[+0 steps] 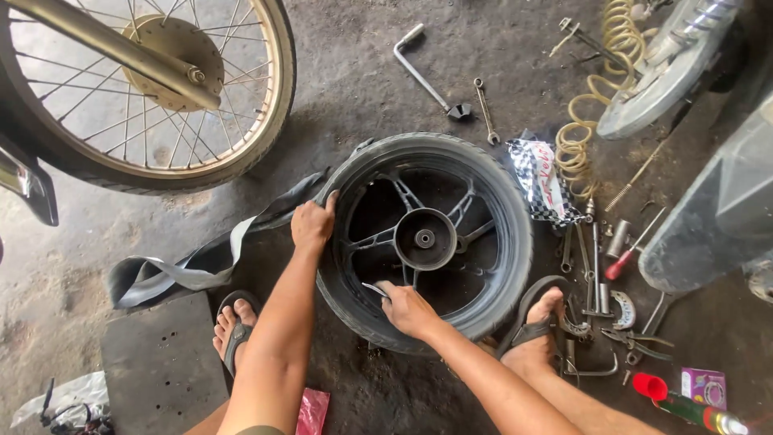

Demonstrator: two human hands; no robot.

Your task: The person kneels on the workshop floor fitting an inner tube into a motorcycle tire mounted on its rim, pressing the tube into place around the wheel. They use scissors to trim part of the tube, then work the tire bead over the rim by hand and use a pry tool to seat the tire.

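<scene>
A black motorcycle wheel with its tyre [507, 234] lies flat on the concrete floor, hub [424, 238] facing up. My left hand [312, 223] grips the tyre's left edge near the rim. Lower down, my right hand [407, 308] rests on the tyre's near side, closed around a thin metal tyre lever [374, 288] that points toward the rim. A flattened black inner tube [193, 266] trails out from the tyre to the left. My sandalled feet [235, 322] sit on either side of the wheel.
A spoked wheel [153, 89] on a parked motorcycle stands at the upper left. A socket wrench [424, 72] and a spanner [485, 111] lie beyond the tyre. A coiled yellow air hose [592, 97], a checkered cloth [543, 181], scattered tools [600, 266] and a spray can [684, 407] crowd the right.
</scene>
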